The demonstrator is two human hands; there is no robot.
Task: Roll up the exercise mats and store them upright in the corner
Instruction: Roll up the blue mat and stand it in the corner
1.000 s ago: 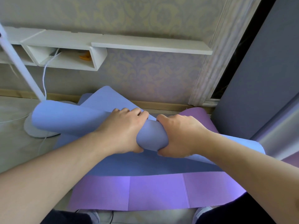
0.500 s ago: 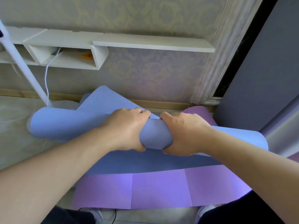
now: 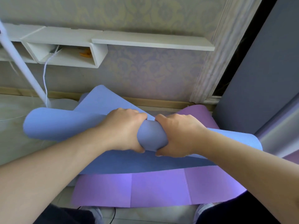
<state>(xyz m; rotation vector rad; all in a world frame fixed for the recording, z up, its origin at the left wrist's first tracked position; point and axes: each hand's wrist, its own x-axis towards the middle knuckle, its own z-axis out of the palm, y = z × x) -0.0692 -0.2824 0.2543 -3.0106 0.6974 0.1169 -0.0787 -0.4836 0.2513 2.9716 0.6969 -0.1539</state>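
Note:
A blue exercise mat lies partly rolled across the floor, its loose flap pointing up toward the wall. My left hand and my right hand grip the middle of the roll side by side, fingers curled over the top and thumbs underneath. Under it a purple mat lies flat with fold creases, its far end curling up near the door frame. The roll's right end is partly hidden by my right forearm.
A white wall shelf with an open cubby hangs above. At the left, a white pole on a round base and a white cable stand. A grey door panel and door frame bound the right. My feet show at the bottom.
The roll has turned slightly away from me under both hands and tightened a little. Both grips have stayed the same; the view has shifted a bit.

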